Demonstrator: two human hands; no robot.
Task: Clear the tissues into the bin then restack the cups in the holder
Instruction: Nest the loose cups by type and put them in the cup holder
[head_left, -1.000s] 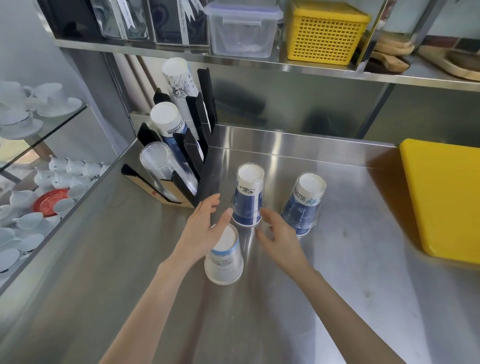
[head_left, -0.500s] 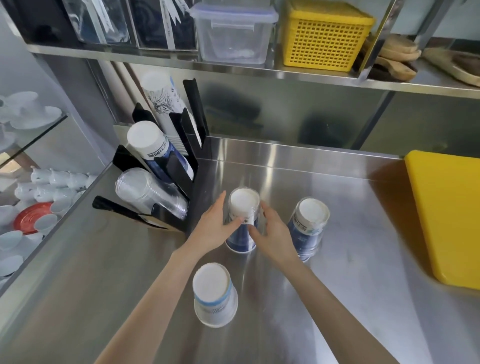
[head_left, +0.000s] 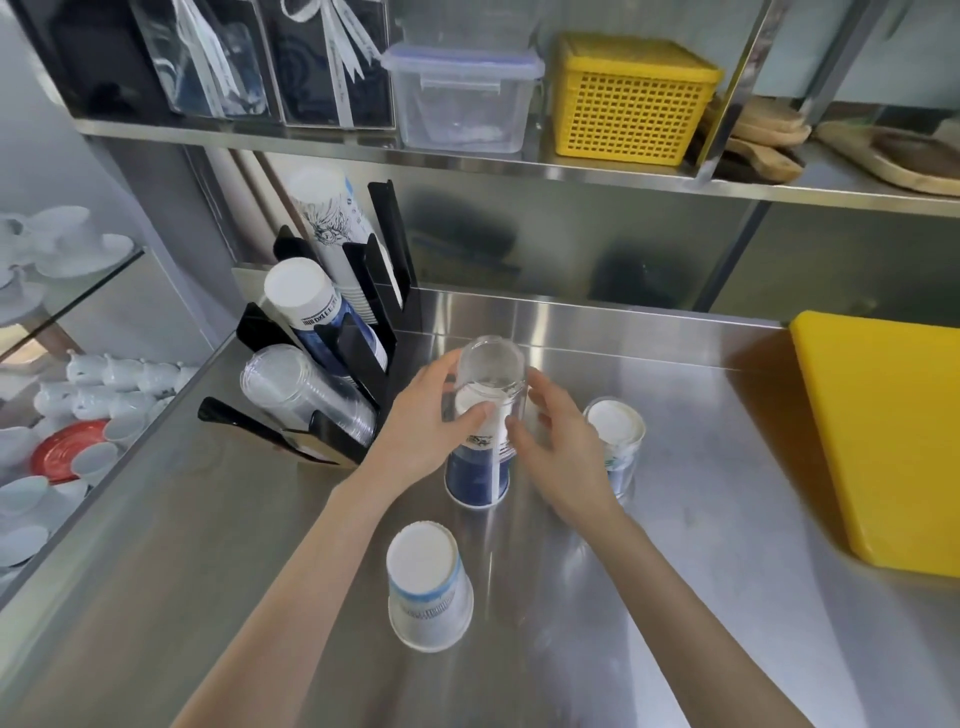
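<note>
An upside-down clear plastic cup (head_left: 491, 371) sits partly raised over the top of an inverted blue paper cup (head_left: 475, 475) on the steel counter. My left hand (head_left: 418, 434) grips the clear cup from the left, thumb on its front. My right hand (head_left: 563, 447) holds it from the right. A white inverted cup (head_left: 427, 590) stands nearer me, and another inverted paper cup (head_left: 615, 434) is just right of my right hand. The black cup holder (head_left: 363, 364) at the left carries a clear cup stack (head_left: 301, 397), a blue cup stack (head_left: 319, 319) and a tall white stack (head_left: 332, 223).
A yellow board (head_left: 883, 436) lies at the counter's right edge. The shelf above holds a clear lidded box (head_left: 462, 98) and a yellow basket (head_left: 631, 98). White porcelain cups and saucers (head_left: 78, 384) fill lower shelves at the left, past the counter edge.
Both hands went from the white cup to the blue cup, closed around it, and the clear cup has now risen partly off the blue cup's top.
</note>
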